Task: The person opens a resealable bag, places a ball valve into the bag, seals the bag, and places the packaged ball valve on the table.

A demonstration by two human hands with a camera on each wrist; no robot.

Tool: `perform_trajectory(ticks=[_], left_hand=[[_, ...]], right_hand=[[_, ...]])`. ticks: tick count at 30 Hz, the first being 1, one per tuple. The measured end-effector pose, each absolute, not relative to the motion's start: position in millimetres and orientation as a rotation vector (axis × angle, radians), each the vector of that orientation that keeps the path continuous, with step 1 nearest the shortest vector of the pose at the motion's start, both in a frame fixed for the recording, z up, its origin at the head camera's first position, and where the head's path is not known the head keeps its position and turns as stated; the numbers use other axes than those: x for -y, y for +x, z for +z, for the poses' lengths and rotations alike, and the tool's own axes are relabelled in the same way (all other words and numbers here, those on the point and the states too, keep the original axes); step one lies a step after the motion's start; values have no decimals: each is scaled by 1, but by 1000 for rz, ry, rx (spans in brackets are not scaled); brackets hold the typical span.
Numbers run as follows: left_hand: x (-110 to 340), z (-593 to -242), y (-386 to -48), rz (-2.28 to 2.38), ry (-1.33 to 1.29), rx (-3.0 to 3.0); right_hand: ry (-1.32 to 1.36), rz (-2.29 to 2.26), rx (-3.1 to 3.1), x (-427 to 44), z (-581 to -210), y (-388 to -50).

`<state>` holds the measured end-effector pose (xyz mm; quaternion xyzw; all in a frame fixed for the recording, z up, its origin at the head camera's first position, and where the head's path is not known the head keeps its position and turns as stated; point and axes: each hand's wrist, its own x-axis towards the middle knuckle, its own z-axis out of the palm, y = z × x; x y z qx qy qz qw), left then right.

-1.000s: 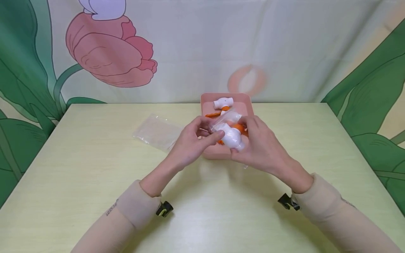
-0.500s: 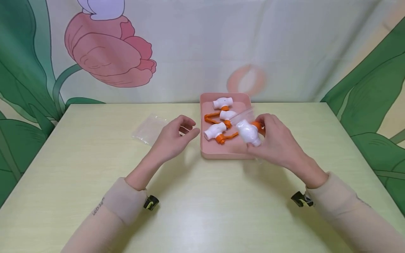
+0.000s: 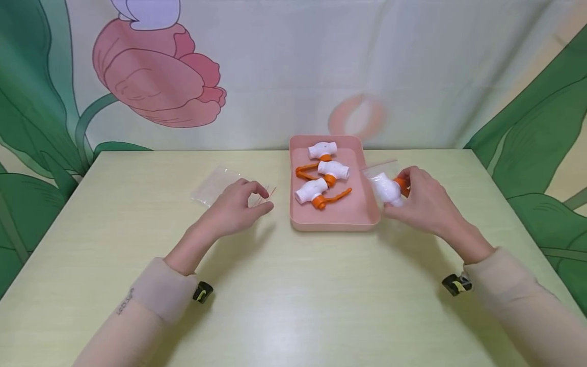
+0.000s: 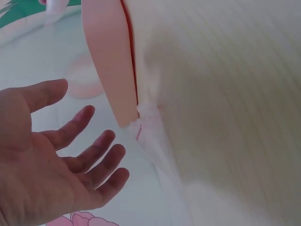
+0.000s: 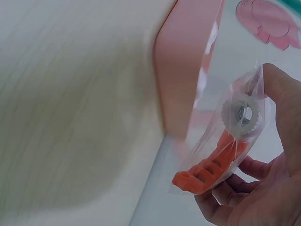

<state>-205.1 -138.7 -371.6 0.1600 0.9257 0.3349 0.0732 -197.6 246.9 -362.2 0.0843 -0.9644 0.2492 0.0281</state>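
My right hand (image 3: pixel 426 204) holds a bagged white and orange valve (image 3: pixel 387 189) just right of the pink tray (image 3: pixel 337 219). In the right wrist view, the orange handle (image 5: pixel 211 167) and the round white end (image 5: pixel 242 114) show through clear plastic, gripped between thumb and fingers. My left hand (image 3: pixel 236 209), fingers loosely bent and holding nothing, hovers over the right part of a clear plastic bag (image 3: pixel 215 186). Three unbagged valves lie in the tray: one at the back (image 3: pixel 322 149), one in the middle (image 3: pixel 334 170), one in front (image 3: pixel 312 190).
A pale wooden table (image 3: pixel 293 295) carries the tray near its back edge. Behind it hangs a curtain (image 3: pixel 284 76) printed with a pink flower and green leaves.
My left hand has come away from the bagged valve and moved left to the flat bag. My right hand has carried the bagged valve rightward, from over the tray to beside it.
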Motion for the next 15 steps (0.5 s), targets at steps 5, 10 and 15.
perform_trajectory(ticks=[5, 10, 15], left_hand=[[148, -373, -207, 892, 470, -2786], [155, -375, -210, 765, 432, -2805], [160, -378, -214, 668, 413, -2794]], right_hand=[[203, 730, 3024, -266, -368, -205], [166, 709, 3082, -285, -378, -214], [104, 674, 3126, -300, -386, -221]])
